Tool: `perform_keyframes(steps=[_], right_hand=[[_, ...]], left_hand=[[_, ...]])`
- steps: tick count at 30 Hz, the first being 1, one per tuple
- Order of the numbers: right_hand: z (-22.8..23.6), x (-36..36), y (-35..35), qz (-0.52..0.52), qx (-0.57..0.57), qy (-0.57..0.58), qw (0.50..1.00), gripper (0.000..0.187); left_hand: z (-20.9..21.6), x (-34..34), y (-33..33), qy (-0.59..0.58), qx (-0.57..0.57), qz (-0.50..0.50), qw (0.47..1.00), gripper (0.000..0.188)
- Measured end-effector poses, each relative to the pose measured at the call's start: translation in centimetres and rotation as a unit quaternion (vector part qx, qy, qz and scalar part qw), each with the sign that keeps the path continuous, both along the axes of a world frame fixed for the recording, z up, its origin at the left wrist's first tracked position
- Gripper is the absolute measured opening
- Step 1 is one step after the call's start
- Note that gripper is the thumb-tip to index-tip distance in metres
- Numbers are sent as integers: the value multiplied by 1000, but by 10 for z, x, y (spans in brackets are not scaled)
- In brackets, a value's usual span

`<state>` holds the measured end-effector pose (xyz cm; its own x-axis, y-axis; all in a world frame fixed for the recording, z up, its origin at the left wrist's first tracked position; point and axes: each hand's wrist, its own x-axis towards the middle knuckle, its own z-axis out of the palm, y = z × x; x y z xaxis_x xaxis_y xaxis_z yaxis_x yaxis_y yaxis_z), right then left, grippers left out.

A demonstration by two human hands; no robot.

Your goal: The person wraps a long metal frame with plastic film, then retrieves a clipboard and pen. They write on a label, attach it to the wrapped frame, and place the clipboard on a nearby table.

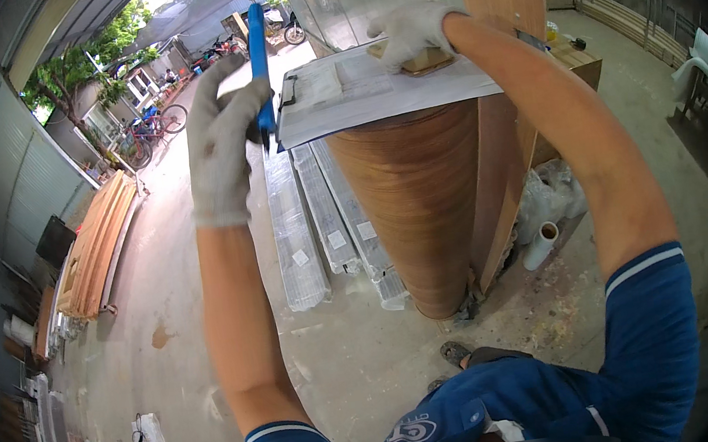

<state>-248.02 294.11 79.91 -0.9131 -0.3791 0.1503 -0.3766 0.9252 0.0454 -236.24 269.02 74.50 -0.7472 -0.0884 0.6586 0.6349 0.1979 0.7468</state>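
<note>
Your gloved left hand [221,144], just off the left edge of the clipboard [471,92], grips a long blue bar [259,43] near its lower end. Your gloved right hand [413,35], fingers bent, lies over a flat brown piece [427,61] near the clipboard's far edge; whether it grips the piece or only rests there cannot be told. A dark clip [289,90] sits at the clipboard's left edge, beside the paper [355,88]. The clipboard lies atop an upright wood-grain roll [414,205]; long wrapped bundles [295,246] lie on the floor to its left.
</note>
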Motion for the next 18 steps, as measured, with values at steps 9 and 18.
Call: perform_keyframes(steps=[9, 18], right_hand=[[-1, 14, 50, 85, -278, -76, 954, 90], [-19, 65, 177, 306, -582, -153, 738, 67]], left_hand=[[-89, 106, 58, -63, 214, -179, 958, 60], [-113, 76, 214, -25, 206, -183, 961, 58]])
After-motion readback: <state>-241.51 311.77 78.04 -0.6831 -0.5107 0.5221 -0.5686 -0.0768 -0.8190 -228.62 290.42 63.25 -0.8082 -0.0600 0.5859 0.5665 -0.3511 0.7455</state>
